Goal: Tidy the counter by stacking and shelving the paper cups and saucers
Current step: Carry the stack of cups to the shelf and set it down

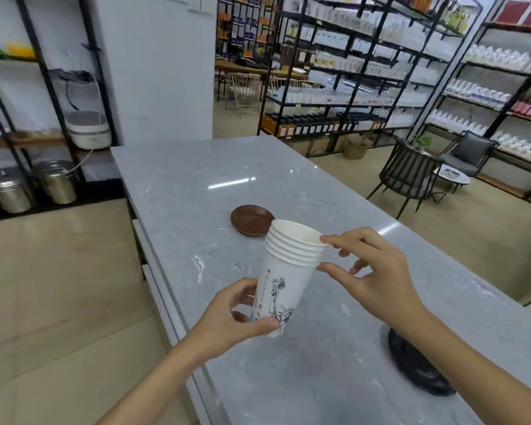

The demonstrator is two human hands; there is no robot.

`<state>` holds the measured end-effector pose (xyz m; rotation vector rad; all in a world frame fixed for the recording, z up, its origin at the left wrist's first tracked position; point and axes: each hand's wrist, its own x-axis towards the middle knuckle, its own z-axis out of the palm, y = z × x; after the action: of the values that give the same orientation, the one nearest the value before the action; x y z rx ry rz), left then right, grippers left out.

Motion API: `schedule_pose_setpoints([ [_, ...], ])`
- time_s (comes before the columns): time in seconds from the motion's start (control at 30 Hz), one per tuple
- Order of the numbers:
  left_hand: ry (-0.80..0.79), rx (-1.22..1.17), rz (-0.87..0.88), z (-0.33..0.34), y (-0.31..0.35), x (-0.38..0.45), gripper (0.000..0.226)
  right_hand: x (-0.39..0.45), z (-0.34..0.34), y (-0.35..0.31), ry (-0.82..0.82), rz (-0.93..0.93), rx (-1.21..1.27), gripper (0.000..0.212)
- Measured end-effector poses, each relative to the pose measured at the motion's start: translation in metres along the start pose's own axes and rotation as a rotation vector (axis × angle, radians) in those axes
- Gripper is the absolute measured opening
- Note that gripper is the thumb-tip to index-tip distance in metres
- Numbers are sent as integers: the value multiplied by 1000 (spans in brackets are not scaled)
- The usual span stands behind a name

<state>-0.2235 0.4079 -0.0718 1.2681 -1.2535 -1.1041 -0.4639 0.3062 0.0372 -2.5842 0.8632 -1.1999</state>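
Note:
A stack of several white paper cups point(284, 271), printed with black line drawings, is held tilted above the grey marble counter point(196, 185). My left hand point(236, 317) grips the bottom of the stack. My right hand point(368, 271) is at the rims, forefinger on the top rim and thumb against the lowest rim, other fingers spread. A brown saucer point(252, 219) lies on the counter just beyond the cups.
A dark round object point(417, 366) lies on the counter under my right forearm. Left of the counter, black shelves hold steel canisters point(54, 184) and a white cooker point(88, 128). Black chairs point(408, 176) and stocked shelving stand to the right.

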Motion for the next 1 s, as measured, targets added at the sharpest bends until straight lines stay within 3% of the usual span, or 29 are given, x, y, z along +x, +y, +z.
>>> schedule_pose_setpoints([
  [0.5,175,60,-28,-165,11,42,58,156,133,-31,-101,-31,308,39],
  [0.73,271,40,0,-245,14,55,66,233,195,-63,-160,-54,361,40],
  [1.0,355,77,29,-377,16,78,57,333,297,-104,-210,-104,375,38],
])
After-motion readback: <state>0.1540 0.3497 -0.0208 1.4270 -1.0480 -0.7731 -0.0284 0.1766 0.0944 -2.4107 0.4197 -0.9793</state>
